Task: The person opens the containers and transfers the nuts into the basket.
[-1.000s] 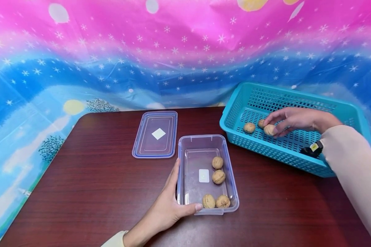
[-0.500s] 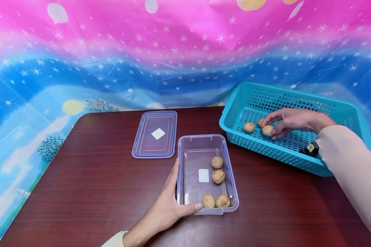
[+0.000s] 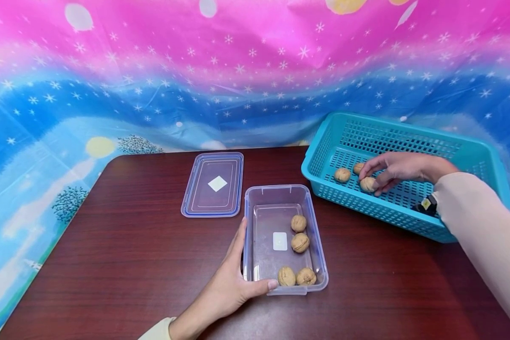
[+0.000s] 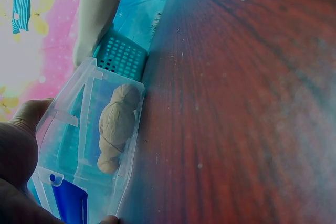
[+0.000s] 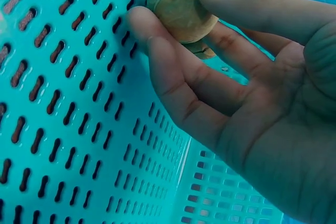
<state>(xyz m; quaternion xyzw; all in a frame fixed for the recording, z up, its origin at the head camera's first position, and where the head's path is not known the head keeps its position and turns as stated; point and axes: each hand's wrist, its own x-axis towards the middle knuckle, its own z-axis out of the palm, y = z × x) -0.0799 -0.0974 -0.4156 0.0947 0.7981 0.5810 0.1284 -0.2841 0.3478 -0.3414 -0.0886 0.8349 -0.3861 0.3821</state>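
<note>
My left hand (image 3: 227, 288) grips the near left corner of a clear plastic food container (image 3: 263, 212), its thumb at the near rim and its fingers along the left wall. Several walnuts (image 3: 300, 243) lie inside, towards the right and near sides. In the teal basket (image 3: 378, 215), my right hand (image 3: 401, 169) pinches a walnut (image 3: 367, 184) between thumb and fingers. Up close, the right wrist view shows this walnut (image 5: 181, 11) at the fingertips. Two more walnuts lie beside it, one (image 3: 342, 175) to the left and one (image 3: 359, 168) just behind.
A clear lid (image 3: 197, 203) with a blue seal lies flat behind and left of the container. The basket stands at the back right of the dark wooden table (image 3: 131, 245). A patterned cloth (image 3: 238, 85) hangs behind the table.
My right hand has shifted slightly left and down inside the basket, the pinched walnut moving a little with it. My left hand and the container have stayed in place.
</note>
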